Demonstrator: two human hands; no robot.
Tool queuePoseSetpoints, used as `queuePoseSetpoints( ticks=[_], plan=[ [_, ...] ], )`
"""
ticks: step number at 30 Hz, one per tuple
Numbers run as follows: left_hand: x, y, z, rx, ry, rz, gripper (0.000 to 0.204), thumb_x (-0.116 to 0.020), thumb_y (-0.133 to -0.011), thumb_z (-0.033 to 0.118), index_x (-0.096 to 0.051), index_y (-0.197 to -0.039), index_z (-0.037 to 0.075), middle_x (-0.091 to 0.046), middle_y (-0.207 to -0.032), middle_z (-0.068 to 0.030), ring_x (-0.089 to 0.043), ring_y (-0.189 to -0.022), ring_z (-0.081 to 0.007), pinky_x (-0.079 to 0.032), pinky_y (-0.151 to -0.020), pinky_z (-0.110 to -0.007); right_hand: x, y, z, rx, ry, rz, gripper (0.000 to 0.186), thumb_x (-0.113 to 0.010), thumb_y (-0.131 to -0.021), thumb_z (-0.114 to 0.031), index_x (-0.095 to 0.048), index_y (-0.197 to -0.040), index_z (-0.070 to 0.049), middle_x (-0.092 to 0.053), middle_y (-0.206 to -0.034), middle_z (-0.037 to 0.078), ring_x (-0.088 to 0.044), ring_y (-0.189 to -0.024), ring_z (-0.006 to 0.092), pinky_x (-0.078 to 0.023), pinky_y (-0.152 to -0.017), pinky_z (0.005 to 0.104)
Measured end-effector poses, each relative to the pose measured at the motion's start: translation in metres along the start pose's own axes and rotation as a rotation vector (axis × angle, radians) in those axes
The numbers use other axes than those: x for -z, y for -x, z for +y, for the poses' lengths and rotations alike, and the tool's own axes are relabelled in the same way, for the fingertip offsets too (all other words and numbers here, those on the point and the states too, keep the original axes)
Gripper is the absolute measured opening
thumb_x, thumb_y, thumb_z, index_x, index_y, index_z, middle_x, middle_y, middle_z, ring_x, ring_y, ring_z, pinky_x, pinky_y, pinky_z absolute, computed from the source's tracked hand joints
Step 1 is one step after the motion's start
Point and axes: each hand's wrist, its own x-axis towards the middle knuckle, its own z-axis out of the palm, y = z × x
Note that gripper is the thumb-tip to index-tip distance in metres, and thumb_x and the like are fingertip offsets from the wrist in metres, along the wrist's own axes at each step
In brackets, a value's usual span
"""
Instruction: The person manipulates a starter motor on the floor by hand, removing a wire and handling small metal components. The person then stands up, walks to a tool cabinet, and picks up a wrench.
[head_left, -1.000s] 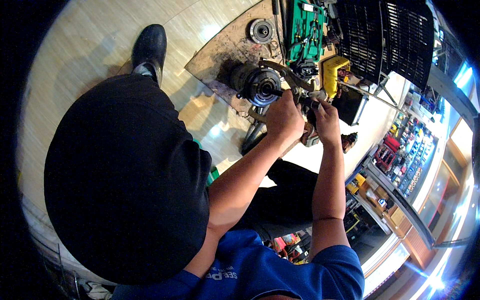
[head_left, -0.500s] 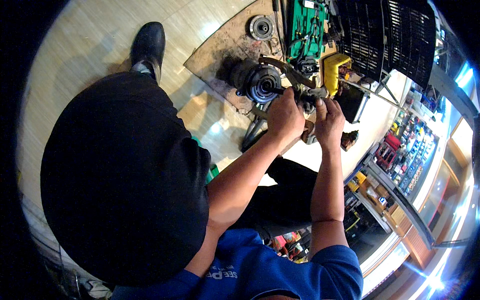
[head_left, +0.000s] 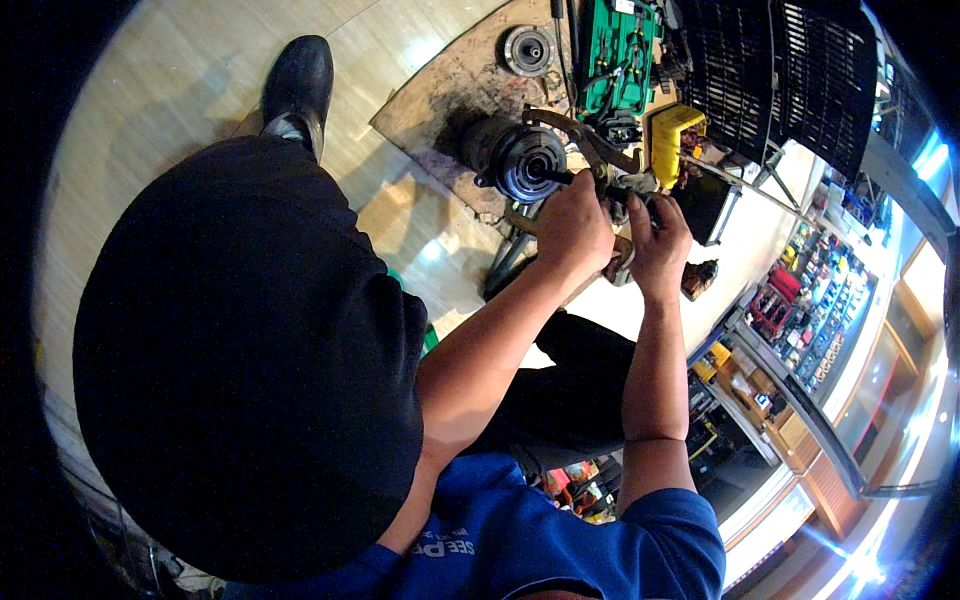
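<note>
The work seems midway: 1 round metal disc lies loose beyond the dark cylinder, while the black rod, its tip at that cylinder's centre, is not yet set down, the left hand gripping it and the right hand closed on its outer end.

The cylinder is glossy metal, the rod seemingly matt, the tool case plastic.

A workshop: green tool case, grimy board
</note>
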Motion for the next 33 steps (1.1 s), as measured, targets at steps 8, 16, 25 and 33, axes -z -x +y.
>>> queuePoseSetpoints(
  ticks=[8, 16, 25, 33],
  plan=[
    [0.007, -0.004, 0.004, -0.004, -0.083, -0.058, 0.019, -0.055, -0.080, 0.009, -0.051, -0.093, -0.004, -0.063, -0.078, -0.0237, -0.063, -0.079, -0.0399, -0.050, -0.069, -0.048, -0.005, 0.002, 0.007, -0.031, -0.080, 0.000, 0.019, -0.063, -0.085, -0.015, -0.058, -0.080, 0.003, -0.057, -0.076, 0.019, -0.055, -0.069, 0.0343, -0.042, -0.063, 0.0391],
    [0.007, -0.006, 0.002, -0.030, -0.086, -0.061, 0.022, -0.057, -0.083, 0.014, -0.051, -0.095, -0.003, -0.064, -0.080, -0.0211, -0.064, -0.078, -0.0378, -0.050, -0.069, -0.048, -0.008, 0.004, 0.013, -0.010, -0.098, 0.012, 0.018, -0.062, -0.085, -0.014, -0.057, -0.081, 0.002, -0.056, -0.076, 0.018, -0.054, -0.069, 0.0342, -0.042, -0.063, 0.0387],
    [0.010, -0.005, 0.000, -0.022, -0.060, -0.054, 0.022, -0.057, -0.082, 0.014, -0.052, -0.095, -0.003, -0.063, -0.078, -0.0224, -0.064, -0.078, -0.0387, -0.050, -0.069, -0.049, -0.008, 0.004, 0.008, 0.031, -0.051, 0.009, 0.016, -0.062, -0.085, -0.014, -0.058, -0.084, 0.002, -0.057, -0.080, 0.019, -0.056, -0.074, 0.0377, -0.044, -0.065, 0.0400],
    [0.011, -0.006, -0.002, -0.035, -0.094, -0.072, 0.024, -0.058, -0.081, 0.014, -0.052, -0.096, -0.004, -0.063, -0.078, -0.0229, -0.064, -0.079, -0.0392, -0.050, -0.070, -0.049, -0.007, 0.006, 0.006, 0.047, -0.060, 0.010, 0.016, -0.061, -0.085, -0.013, -0.058, -0.089, 0.002, -0.058, -0.085, 0.020, -0.056, -0.078, 0.0388, -0.045, -0.067, 0.0406]
  ],
)
